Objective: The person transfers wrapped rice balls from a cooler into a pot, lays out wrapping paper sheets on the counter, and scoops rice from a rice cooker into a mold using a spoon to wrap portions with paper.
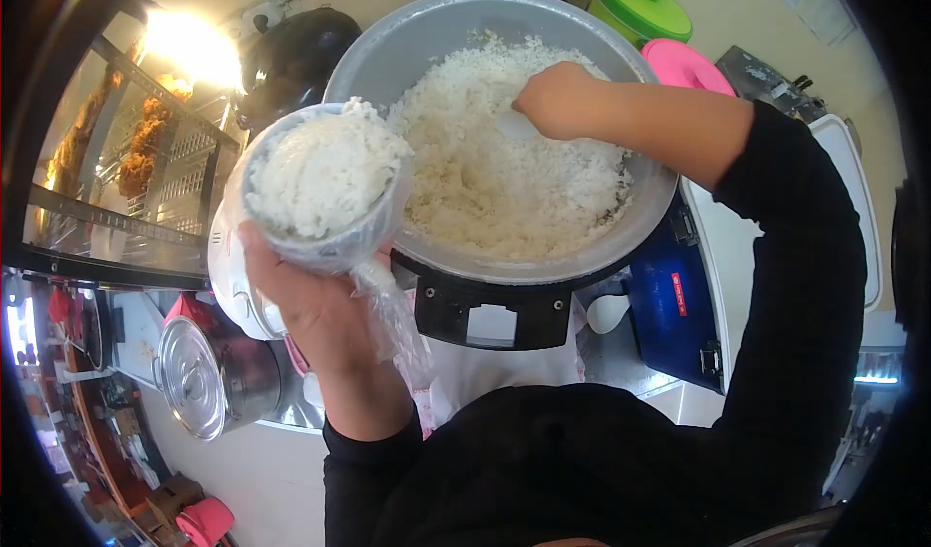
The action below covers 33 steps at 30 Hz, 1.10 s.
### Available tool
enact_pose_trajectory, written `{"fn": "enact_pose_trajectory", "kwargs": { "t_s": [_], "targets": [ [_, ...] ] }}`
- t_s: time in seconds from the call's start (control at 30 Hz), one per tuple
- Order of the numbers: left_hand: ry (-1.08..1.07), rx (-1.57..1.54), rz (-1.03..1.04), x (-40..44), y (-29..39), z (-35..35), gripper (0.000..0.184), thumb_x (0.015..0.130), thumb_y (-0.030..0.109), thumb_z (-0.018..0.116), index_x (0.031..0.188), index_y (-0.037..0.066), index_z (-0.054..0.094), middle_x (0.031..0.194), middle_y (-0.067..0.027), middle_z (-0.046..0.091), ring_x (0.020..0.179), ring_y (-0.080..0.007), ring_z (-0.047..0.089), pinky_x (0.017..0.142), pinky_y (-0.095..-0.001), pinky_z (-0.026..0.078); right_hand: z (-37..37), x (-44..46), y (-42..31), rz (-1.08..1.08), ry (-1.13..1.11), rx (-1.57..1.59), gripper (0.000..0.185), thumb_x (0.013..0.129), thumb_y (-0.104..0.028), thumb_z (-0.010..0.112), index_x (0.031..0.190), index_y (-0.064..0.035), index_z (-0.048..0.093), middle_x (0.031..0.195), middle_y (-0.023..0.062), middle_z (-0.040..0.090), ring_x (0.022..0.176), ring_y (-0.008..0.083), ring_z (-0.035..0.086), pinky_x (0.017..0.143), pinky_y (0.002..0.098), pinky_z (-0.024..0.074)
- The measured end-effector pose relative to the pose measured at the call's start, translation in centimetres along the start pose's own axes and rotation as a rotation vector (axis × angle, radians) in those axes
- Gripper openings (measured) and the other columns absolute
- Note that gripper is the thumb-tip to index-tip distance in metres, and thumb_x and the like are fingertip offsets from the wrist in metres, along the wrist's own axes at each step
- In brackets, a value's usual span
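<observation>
A large grey pot (378, 50) holds a wide bed of white cooked rice (485, 198). My right hand (562, 101) is closed over the rice, gripping a whitish rice paddle (517, 126) whose blade touches the rice; most of its handle is hidden in my fist. Left of the pot, my left hand (315, 295) supports a bowl (335, 248) from below, its fingers wrapped under it. Clear plastic covers the bowl, and a loose twisted end (396, 314) hangs by my wrist. Mounded rice (325, 174) rises above the bowl's rim.
A lit glass cabinet (145, 140) with fried food stands at left. Below it is a lidded metal pot (208, 372). A blue cooler box (674, 305) sits at right, near a white ladle (608, 313). Behind are a green lidded container (640, 9) and a pink lid (687, 66).
</observation>
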<state>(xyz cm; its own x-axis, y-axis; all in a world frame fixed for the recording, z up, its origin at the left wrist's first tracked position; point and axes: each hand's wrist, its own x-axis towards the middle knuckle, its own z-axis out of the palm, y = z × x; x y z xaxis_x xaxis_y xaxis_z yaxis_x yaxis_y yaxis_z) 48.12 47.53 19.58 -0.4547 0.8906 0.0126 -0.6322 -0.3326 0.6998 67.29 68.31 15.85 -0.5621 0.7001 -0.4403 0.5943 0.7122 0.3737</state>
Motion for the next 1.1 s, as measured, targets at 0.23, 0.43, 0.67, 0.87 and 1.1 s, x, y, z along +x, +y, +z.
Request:
{"fn": "enact_pose_trajectory", "kwargs": {
  "t_s": [0.23,0.43,0.67,0.87,1.1],
  "targets": [
    [0.117,-0.018,0.057,0.0,1.4,-1.1,0.066,0.094,0.054,0.039,0.143,0.010,0.035,0.141,-0.0135,0.043,0.129,-0.0332,0.044,0.104,-0.0502,0.041,-1.1,1.0,-1.3,-0.258,-0.186,0.126,0.037,0.084,-0.014,0.054,0.118,-0.0187,0.068,0.111,0.0054,0.069,0.102,0.0278,0.064,0.082,0.0395,0.0510],
    [-0.031,-0.019,0.016,-0.3,2.0,-2.0,0.068,0.095,0.053,0.036,0.142,0.003,0.035,0.137,-0.0279,0.045,0.114,-0.0491,0.054,0.089,-0.0514,0.055,-1.1,-2.6,-1.7,-0.389,-0.170,0.345,0.034,0.088,-0.025,0.057,0.120,-0.0251,0.066,0.106,0.0078,0.069,0.097,0.0306,0.064,0.081,0.0383,0.0498],
    [-0.263,-0.121,0.074,-1.5,0.6,-0.5,0.066,0.097,0.052,0.035,0.142,0.004,0.034,0.138,-0.0248,0.045,0.118,-0.0455,0.053,0.092,-0.0513,0.053,0.5,-4.9,1.8,-0.297,-0.115,0.955,0.037,0.087,-0.012,0.060,0.123,-0.0062,0.063,0.093,0.0101,0.070,0.088,0.0157,0.063,0.076,0.0302,0.0479],
    [-0.157,0.082,-0.071,-2.3,-0.2,1.6,0.050,0.104,0.040,0.028,0.138,0.004,0.035,0.136,-0.0136,0.047,0.122,-0.0254,0.051,0.100,-0.0403,0.046,-3.0,-11.9,3.5,-0.109,0.316,1.026,0.048,0.087,-0.003,0.055,0.135,-0.0105,0.054,0.085,0.0067,0.064,0.078,0.0110,0.057,0.068,0.0276,0.0467],
    [-0.208,0.146,-0.114,-3.5,-4.0,5.0,0.060,0.102,0.051,0.029,0.138,0.003,0.035,0.133,-0.0167,0.049,0.121,-0.0294,0.052,0.100,-0.0454,0.047,-3.7,-19.5,-6.3,0.001,0.884,0.361,0.079,0.075,0.003,0.056,0.147,-0.0226,0.036,0.087,0.0084,0.052,0.074,0.0275,0.060,0.059,0.0382,0.0503]
  ]
}}
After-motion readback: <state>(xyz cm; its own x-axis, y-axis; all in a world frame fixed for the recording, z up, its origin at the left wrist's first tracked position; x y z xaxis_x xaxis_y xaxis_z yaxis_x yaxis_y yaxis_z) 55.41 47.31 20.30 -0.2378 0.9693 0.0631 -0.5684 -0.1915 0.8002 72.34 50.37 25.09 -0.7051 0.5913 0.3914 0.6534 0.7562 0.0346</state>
